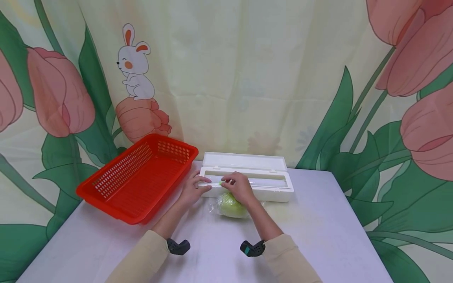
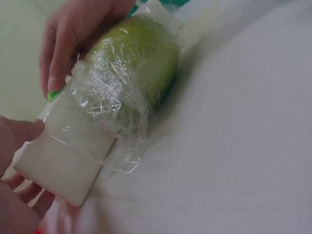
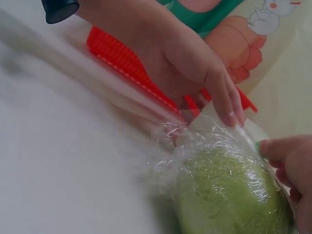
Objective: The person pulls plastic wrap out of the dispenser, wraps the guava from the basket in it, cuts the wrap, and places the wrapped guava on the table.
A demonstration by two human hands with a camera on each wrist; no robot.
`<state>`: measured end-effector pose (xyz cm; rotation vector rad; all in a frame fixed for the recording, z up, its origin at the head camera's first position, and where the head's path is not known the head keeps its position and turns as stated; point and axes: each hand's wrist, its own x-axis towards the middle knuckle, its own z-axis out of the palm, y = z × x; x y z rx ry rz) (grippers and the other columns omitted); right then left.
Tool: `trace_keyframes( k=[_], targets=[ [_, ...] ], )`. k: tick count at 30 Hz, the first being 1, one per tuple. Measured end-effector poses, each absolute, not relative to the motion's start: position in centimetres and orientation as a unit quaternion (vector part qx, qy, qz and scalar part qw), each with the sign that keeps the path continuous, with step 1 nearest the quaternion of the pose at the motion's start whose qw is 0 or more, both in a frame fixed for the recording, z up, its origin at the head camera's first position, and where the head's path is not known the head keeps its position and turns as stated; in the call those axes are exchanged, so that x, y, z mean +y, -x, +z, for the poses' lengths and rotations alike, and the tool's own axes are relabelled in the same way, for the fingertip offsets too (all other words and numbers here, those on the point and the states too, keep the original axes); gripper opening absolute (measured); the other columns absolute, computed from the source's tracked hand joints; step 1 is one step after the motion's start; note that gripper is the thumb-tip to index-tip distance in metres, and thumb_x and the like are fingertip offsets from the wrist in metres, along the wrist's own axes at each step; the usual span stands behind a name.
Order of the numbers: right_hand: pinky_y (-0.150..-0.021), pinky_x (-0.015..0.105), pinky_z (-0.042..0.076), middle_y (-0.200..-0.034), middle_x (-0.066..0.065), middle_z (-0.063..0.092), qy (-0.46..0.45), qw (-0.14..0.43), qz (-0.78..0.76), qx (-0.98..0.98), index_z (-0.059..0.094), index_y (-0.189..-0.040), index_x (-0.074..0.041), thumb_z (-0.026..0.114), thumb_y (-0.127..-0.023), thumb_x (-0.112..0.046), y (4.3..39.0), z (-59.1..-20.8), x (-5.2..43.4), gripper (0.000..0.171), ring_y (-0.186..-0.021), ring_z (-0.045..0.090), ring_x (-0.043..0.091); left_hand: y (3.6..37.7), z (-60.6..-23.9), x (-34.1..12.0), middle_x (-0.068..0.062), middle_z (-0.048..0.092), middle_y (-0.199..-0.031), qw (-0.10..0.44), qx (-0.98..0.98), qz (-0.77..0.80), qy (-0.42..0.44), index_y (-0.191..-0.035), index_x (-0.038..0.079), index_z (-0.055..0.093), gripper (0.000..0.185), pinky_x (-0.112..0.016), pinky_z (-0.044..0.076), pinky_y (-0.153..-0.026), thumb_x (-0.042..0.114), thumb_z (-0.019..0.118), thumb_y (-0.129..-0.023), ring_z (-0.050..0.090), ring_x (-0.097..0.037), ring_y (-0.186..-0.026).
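While the left hand (image 1: 192,190) braces the white wrap dispenser (image 1: 247,177) at its left end, fingers curled on the edge, the right hand (image 1: 238,187) pinches the green slider (image 1: 221,182) on the cutting rail. Left wrist: green vegetable (image 2: 134,61) lies wrapped in cling film (image 2: 105,100), touching the dispenser's front. Right wrist: film stretched taut. Best keep the box pinned and run the slider in one even stroke.

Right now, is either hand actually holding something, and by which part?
The left hand holds the white wrap dispenser by its left end. The right hand pinches the small green slider on the dispenser's front edge, above the wrapped green vegetable.
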<state>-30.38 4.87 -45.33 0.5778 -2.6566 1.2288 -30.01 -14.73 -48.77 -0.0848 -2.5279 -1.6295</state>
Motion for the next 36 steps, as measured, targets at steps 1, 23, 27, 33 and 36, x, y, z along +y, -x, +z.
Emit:
trace_keyframes(
  k=[1,23,27,33,36],
  targets=[
    [-0.064,0.024,0.047,-0.084,0.000,0.065,-0.195,0.081,0.411,-0.887,0.073,-0.090,-0.015,0.072,-0.077,-0.019,30.3,-45.3,4.9,0.013,-0.073,0.057,0.012,30.0,-48.8,-14.7,-0.007,0.040,-0.140,0.068,-0.839,-0.539,0.031,-0.091,0.017,0.072,0.016,-0.053,0.028,-0.107,0.016,0.074,-0.075,0.032,-0.027,-0.131],
    [-0.064,0.024,0.048,-0.088,0.000,0.065,-0.202,0.150,0.363,-0.897,0.072,-0.085,-0.013,0.069,-0.080,-0.014,30.2,-46.1,12.8,0.006,-0.078,0.058,0.015,29.9,-48.4,-14.5,-0.005,0.034,-0.144,0.049,-0.847,-0.529,0.017,-0.094,0.018,0.070,0.015,-0.054,0.031,-0.106,0.020,0.071,-0.078,0.027,-0.026,-0.134],
    [-0.066,0.026,0.048,-0.089,0.004,0.063,-0.200,0.197,0.341,-0.897,0.072,-0.085,-0.010,0.070,-0.078,-0.011,30.0,-46.5,17.3,0.008,-0.079,0.057,0.019,29.7,-48.4,-14.9,-0.004,0.034,-0.144,0.045,-0.847,-0.530,0.020,-0.095,0.017,0.069,0.016,-0.053,0.029,-0.107,0.021,0.070,-0.079,0.025,-0.026,-0.135],
    [-0.064,0.028,0.043,-0.087,0.006,0.058,-0.165,0.247,0.312,-0.902,0.072,-0.084,-0.010,0.072,-0.075,-0.006,29.1,-46.9,22.3,0.010,-0.077,0.050,0.016,29.5,-48.5,-15.1,-0.001,0.033,-0.145,0.039,-0.853,-0.521,0.007,-0.096,0.020,0.069,0.017,-0.054,0.027,-0.108,0.024,0.071,-0.078,0.025,-0.025,-0.135],
    [-0.064,0.026,0.043,-0.089,0.007,0.058,-0.166,0.238,0.302,-0.908,0.072,-0.089,-0.008,0.070,-0.077,-0.007,28.7,-46.9,23.9,0.012,-0.078,0.050,0.017,29.9,-48.7,-14.7,-0.005,0.036,-0.143,0.045,-0.855,-0.517,0.021,-0.094,0.019,0.070,0.016,-0.055,0.026,-0.108,0.022,0.072,-0.078,0.028,-0.027,-0.133]
  ],
)
